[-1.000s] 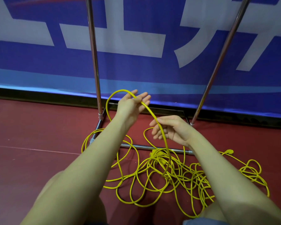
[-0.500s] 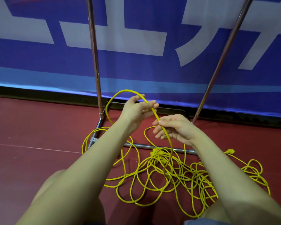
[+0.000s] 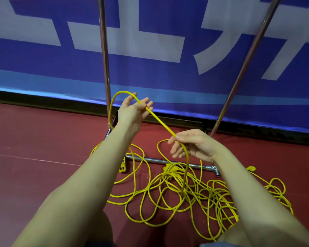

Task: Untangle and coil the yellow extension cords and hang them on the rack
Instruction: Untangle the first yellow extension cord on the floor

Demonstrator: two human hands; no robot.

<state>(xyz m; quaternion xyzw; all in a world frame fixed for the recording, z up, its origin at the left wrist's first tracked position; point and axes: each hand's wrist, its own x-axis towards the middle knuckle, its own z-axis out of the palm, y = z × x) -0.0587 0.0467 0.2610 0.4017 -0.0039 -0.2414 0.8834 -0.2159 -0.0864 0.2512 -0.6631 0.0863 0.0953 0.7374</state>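
Both hands — left hand (image 3: 132, 113), right hand (image 3: 193, 145) — hold glossy yellow cord (image 3: 159, 122).

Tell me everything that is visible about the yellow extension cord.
The yellow extension cord is thin, round and looks rubber-coated. Most of it lies in a loose tangle of loops on the red floor, over the rack's base bar. One raised strand arches over the left hand, whose fingers curl around it, runs straight down to the right hand, which pinches it, then drops into the tangle. Yellow plug ends lie by the bar and farther right.
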